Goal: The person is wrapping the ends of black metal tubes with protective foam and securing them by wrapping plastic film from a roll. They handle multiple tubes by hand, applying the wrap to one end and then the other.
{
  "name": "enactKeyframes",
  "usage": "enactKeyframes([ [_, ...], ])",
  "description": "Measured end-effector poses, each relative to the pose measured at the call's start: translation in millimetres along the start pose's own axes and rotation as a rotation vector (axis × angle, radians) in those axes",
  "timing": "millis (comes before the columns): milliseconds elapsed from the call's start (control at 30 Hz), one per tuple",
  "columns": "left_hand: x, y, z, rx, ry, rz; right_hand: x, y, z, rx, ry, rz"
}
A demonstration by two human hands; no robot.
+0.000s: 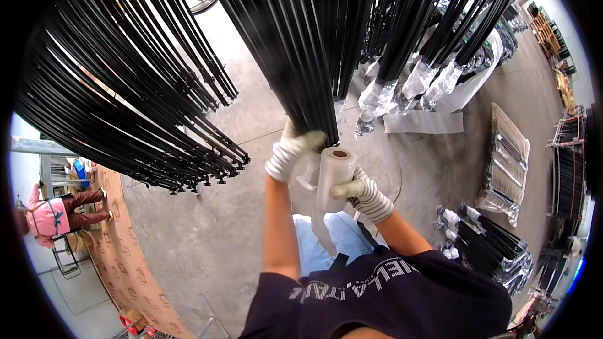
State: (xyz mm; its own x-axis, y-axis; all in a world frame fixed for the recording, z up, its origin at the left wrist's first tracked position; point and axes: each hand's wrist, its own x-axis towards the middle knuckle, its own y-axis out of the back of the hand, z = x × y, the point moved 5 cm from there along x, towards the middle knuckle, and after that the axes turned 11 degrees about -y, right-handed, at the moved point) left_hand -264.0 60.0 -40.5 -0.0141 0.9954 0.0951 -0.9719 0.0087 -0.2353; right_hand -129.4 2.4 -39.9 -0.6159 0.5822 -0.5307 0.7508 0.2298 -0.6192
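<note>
In front of me hangs a thick bundle of long black rods, its lower ends just above my hands. My right hand, in a white striped glove, grips a roll of clear plastic film that stands nearly upright with its brown core showing on top. A loose strip of film trails down from the roll. My left hand, gloved alike and smeared by motion, is at the bundle's lower end, left of the roll. Whether its fingers hold film or rods I cannot make out.
More black rods hang in rows at left. At right, bundles have film-wrapped ends. A wrapped flat package and more wrapped rods lie on the floor. A person in pink is at far left.
</note>
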Motion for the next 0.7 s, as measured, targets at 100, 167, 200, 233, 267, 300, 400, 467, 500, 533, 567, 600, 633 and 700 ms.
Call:
enactKeyframes([
  [100, 22.7, -6.9, -16.0, -0.554, -0.008, -0.256, -16.5, 15.3, -14.4, -0.040, 0.126, 0.182],
  [167, 21.7, -8.3, -22.1, -0.577, 0.003, -0.298, -23.1, 39.2, -30.2, -0.240, 0.206, 0.274],
  [200, 19.3, -14.7, -9.7, -0.554, -0.018, -0.252, -25.4, 48.5, -41.6, -0.325, 0.281, 0.305],
  [233, 14.7, -9.9, -16.2, -0.465, 0.096, -0.203, -24.9, 54.0, -53.4, -0.409, 0.357, 0.331],
  [267, 8.7, 1.0, -22.1, -0.374, 0.206, -0.150, -23.7, 55.8, -70.2, -0.532, 0.396, 0.410],
  [300, 3.3, 9.8, -19.6, -0.246, 0.192, -0.122, -20.8, 52.4, -88.5, -0.651, 0.436, 0.477],
  [400, -14.5, 21.0, 3.5, 0.171, -0.053, -0.122, 17.8, 24.6, -95.3, -0.315, 0.375, 0.246],
  [467, -20.8, 22.2, 18.7, 0.296, -0.298, -0.104, 59.3, 5.1, -79.0, -0.163, 0.328, 0.042],
  [500, -16.6, 15.5, 42.0, 0.373, -0.333, -0.292, 81.6, -1.1, -68.7, -0.147, 0.305, -0.006],
  [533, -20.7, 19.2, 49.2, 0.469, -0.473, -0.279, 101.9, -10.4, -58.1, -0.143, 0.281, -0.054],
  [567, -26.0, 21.7, 54.1, 0.555, -0.616, -0.269, 120.7, -17.7, -46.7, -0.147, 0.258, -0.089],
  [600, -33.7, 30.0, 50.8, 0.720, -0.450, -0.217, 137.1, -24.4, -37.2, -0.144, 0.243, -0.119],
  [633, -34.2, 31.3, 49.5, 0.770, -0.626, -0.188, 149.2, -29.7, -27.2, -0.143, 0.229, -0.133],
  [700, -58.8, 36.8, 36.0, 1.163, -0.704, 0.151, 169.8, -35.3, -13.5, -0.133, 0.215, -0.155],
])
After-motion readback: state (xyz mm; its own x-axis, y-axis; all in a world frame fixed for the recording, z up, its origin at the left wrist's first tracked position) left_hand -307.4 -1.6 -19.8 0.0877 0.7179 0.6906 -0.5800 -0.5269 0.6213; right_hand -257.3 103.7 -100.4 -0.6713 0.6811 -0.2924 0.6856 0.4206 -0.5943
